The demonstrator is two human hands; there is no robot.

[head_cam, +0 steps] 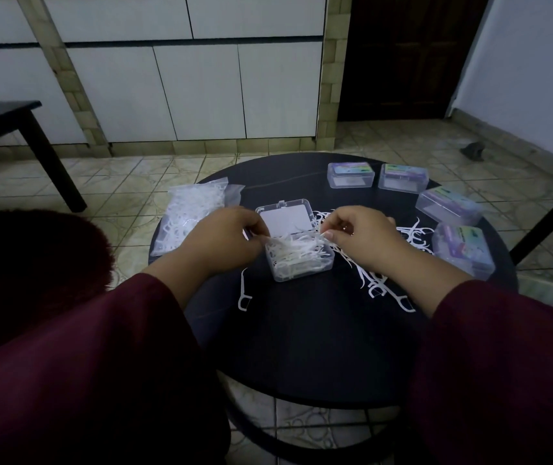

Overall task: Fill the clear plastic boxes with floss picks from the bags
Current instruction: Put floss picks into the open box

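Observation:
An open clear plastic box [298, 263] sits mid-table, heaped with white floss picks, its lid [285, 218] tipped back. My left hand [224, 238] is at the box's left rim, fingers curled and pinching picks at the heap's edge. My right hand [359, 238] is at the right rim, thumb and forefinger pinching picks. A pile of loose floss picks [412, 234] lies right of the box, partly hidden by my right hand. A clear bag of floss picks [189, 213] lies at the table's left edge. One single pick [244, 295] lies in front of the box.
Several closed clear boxes with coloured labels curve along the far right of the round black table [301, 347]: one at the back [350, 175], one beside it [403, 177], one lower [447, 206], one nearest [464, 251]. A dark table [16, 122] stands left.

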